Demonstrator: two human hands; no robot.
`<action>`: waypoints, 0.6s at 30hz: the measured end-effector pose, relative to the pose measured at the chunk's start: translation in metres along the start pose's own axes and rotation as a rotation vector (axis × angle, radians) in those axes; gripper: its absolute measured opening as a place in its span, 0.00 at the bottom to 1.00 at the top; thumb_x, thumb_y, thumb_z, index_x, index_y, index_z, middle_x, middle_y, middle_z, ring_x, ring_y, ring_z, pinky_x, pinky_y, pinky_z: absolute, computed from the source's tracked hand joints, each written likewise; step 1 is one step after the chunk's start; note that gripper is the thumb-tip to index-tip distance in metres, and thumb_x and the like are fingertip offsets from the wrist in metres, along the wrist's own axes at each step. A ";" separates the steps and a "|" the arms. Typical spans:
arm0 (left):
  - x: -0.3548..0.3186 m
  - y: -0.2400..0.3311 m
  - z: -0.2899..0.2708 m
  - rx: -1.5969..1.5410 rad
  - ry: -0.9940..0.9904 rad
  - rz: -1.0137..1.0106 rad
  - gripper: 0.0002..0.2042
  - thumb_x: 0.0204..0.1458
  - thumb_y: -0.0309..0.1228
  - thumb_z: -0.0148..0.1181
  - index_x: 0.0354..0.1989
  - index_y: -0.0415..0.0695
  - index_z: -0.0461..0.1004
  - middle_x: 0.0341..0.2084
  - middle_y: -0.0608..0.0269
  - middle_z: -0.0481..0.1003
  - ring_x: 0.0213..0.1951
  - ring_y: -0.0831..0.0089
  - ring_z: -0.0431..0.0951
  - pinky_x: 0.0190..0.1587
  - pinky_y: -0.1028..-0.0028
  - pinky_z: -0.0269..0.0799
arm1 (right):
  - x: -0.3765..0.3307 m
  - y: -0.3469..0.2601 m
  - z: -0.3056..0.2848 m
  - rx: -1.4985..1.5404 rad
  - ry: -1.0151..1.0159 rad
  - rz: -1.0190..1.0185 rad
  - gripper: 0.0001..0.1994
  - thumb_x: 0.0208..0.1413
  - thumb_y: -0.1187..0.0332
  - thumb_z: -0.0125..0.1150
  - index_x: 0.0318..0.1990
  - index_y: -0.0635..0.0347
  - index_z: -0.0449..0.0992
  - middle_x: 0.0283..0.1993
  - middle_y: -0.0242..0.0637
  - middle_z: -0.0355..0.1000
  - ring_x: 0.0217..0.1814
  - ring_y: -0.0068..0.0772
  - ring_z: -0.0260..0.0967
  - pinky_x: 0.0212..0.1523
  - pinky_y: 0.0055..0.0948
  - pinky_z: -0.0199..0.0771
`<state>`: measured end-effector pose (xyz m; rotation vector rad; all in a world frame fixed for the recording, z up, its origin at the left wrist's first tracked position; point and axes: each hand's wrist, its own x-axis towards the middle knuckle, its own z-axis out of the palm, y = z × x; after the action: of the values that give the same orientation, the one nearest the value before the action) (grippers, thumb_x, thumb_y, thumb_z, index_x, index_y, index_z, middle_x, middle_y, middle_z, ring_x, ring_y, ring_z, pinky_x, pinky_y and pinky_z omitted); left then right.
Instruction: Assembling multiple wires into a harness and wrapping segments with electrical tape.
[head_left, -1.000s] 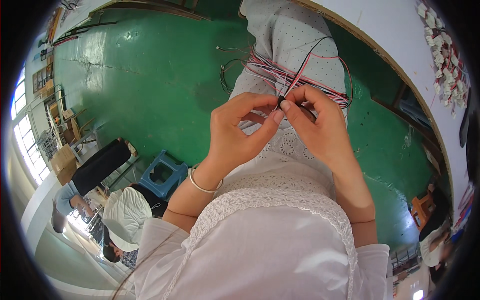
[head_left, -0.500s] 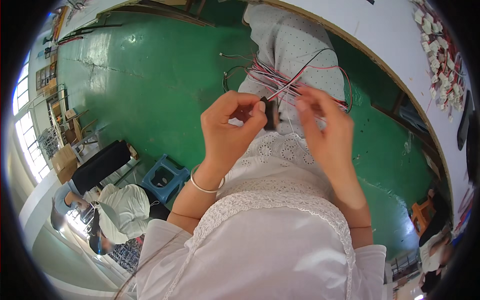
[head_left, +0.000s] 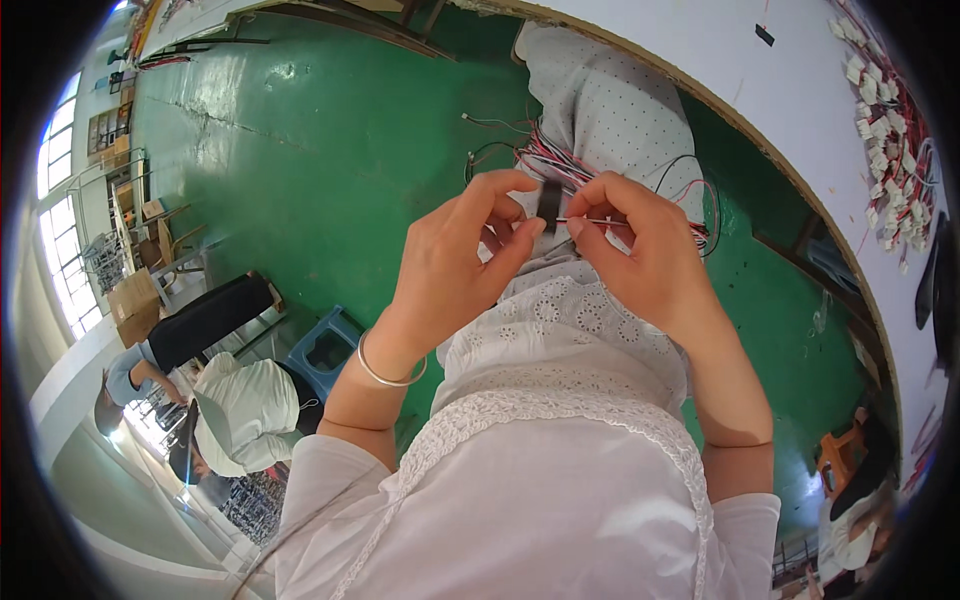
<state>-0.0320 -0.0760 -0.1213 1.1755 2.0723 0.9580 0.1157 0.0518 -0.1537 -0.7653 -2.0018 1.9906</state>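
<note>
Hands meet in front of your chest in the head view, fingertips almost touching. Your left hand [head_left: 455, 265] pinches a small black connector [head_left: 549, 203] between thumb and forefinger, holding it upright just above the white lace top [head_left: 560, 330] you wear. A thin silver bangle [head_left: 385, 368] circles that wrist. Your right hand [head_left: 640, 250] pinches a thin wire [head_left: 590, 221] between thumb and forefinger, its end pointing straight at the side of the connector and right beside it; whether it touches, you cannot tell. The wire leads back into a bundle of red, white and black wires [head_left: 560, 165] lying across your lap, on the grey dotted fabric [head_left: 610, 110]. To your right, the white surface [head_left: 800, 130] curves along the rim, with a heap of small white connectors [head_left: 880, 110] on it. Below you lies the green floor [head_left: 300, 180], with a blue stool [head_left: 325, 350] and another person in a white shirt [head_left: 245, 410] bent over at the lower left.
</note>
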 end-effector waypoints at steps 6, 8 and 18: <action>0.012 -0.012 -0.005 0.292 -0.031 0.388 0.08 0.48 0.21 0.64 0.37 0.44 0.77 0.28 0.65 0.75 0.28 0.68 0.77 0.26 0.72 0.72 | 0.004 0.000 -0.002 0.099 0.007 0.192 0.04 0.61 0.74 0.58 0.38 0.64 0.71 0.31 0.27 0.70 0.32 0.13 0.64 0.34 0.18 0.67; 0.013 -0.014 -0.003 0.293 -0.026 0.392 0.08 0.48 0.23 0.64 0.37 0.45 0.77 0.27 0.66 0.74 0.29 0.66 0.76 0.26 0.70 0.72 | 0.004 0.004 -0.003 0.068 -0.003 0.209 0.04 0.62 0.72 0.57 0.38 0.63 0.72 0.31 0.26 0.69 0.31 0.12 0.63 0.32 0.17 0.65; 0.013 -0.028 0.013 0.396 -0.040 0.568 0.10 0.47 0.24 0.65 0.38 0.44 0.76 0.28 0.69 0.72 0.28 0.73 0.73 0.24 0.74 0.70 | 0.011 0.027 0.009 0.322 -0.040 0.573 0.13 0.60 0.52 0.61 0.33 0.51 0.75 0.24 0.17 0.62 0.24 0.10 0.52 0.23 0.16 0.47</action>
<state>-0.0413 -0.0703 -0.1526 2.0452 1.9833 0.7599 0.1079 0.0485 -0.1826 -1.3315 -1.5217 2.5599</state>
